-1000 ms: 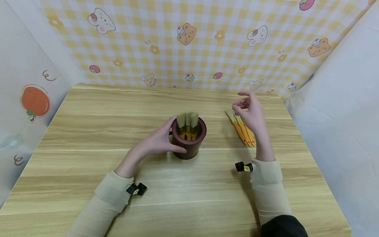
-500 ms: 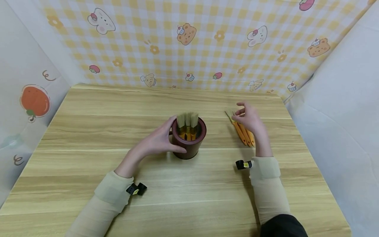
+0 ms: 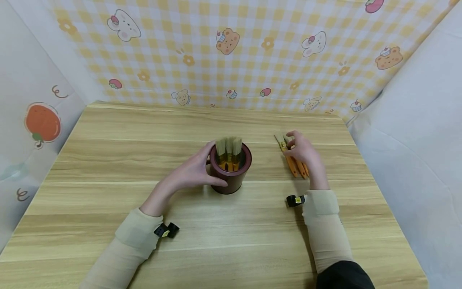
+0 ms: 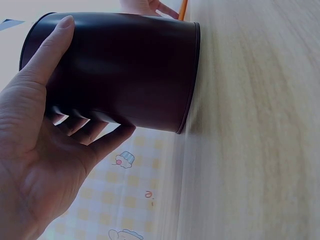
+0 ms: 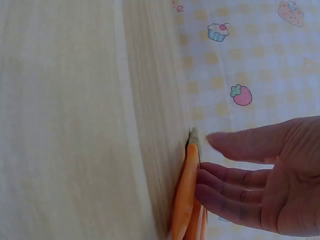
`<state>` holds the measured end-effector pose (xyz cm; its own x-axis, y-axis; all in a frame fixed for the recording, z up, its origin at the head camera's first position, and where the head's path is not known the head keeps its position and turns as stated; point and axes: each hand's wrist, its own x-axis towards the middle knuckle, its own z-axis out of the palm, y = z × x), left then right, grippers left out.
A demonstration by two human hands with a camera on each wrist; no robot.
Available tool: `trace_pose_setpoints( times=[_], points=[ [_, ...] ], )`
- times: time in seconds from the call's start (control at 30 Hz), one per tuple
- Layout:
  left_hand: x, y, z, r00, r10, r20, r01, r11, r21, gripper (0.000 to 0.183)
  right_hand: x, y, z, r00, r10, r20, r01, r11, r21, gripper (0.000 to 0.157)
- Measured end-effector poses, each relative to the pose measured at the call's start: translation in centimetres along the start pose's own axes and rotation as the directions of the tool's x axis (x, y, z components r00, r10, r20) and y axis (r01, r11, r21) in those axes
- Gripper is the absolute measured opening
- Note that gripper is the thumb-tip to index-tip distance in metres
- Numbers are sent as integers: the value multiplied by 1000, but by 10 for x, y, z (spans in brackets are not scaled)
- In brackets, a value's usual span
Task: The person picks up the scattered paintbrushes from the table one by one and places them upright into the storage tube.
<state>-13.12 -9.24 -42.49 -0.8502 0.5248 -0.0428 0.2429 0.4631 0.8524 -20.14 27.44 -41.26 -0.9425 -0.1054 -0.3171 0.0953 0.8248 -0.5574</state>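
Observation:
A dark brown cup [image 3: 232, 184] stands upright mid-table, with three flat paintbrushes [image 3: 229, 146] in it, bristles up. My left hand [image 3: 193, 170] grips it from the left; in the left wrist view the thumb lies along one side of the cup [image 4: 125, 70] and the fingers curve round the other. To the right, three more paintbrushes [image 3: 291, 167] with orange handles lie fanned on the table. My right hand [image 3: 304, 152] is over them. In the right wrist view its fingertips [image 5: 206, 192] meet the orange handles [image 5: 185, 195], while the thumb stays apart from them.
A wood-grain table [image 3: 231, 241] carries everything. Behind it hangs a yellow checked cloth [image 3: 202, 60] with cartoon prints; white sheets [image 3: 418, 132] close off both sides. Small black wrist cameras [image 3: 296, 200] sit at the cuffs.
My right hand has come down and toward me onto the paintbrushes on the table, and the leftmost brush's handle has shifted slightly left. The left hand and the cup have not moved.

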Motion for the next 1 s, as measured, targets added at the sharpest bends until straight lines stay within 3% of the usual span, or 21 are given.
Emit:
trace_pose_setpoints(
  times=[0.37, 0.67, 0.83, 1.0],
  points=[
    [1, 0, -1, 1000, 15, -2, -15, 1000, -8, 119, 4, 0, 10, 1000, 0, -17, -1, 997, -76, 73],
    [0, -1, -1, 1000, 10, -4, -10, 1000, -8, 120, 6, -2, 14, 999, -44, -6, 43, 991, -126, 67],
    [0, -1, -1, 1000, 10, -2, -10, 1000, -9, 119, 3, -7, 13, 999, -47, -3, 46, 994, -102, 65],
    [0, -1, -1, 1000, 9, -3, -9, 1000, -8, 119, -5, -17, 8, 994, -86, -70, 86, 996, -11, 62]
  ],
)
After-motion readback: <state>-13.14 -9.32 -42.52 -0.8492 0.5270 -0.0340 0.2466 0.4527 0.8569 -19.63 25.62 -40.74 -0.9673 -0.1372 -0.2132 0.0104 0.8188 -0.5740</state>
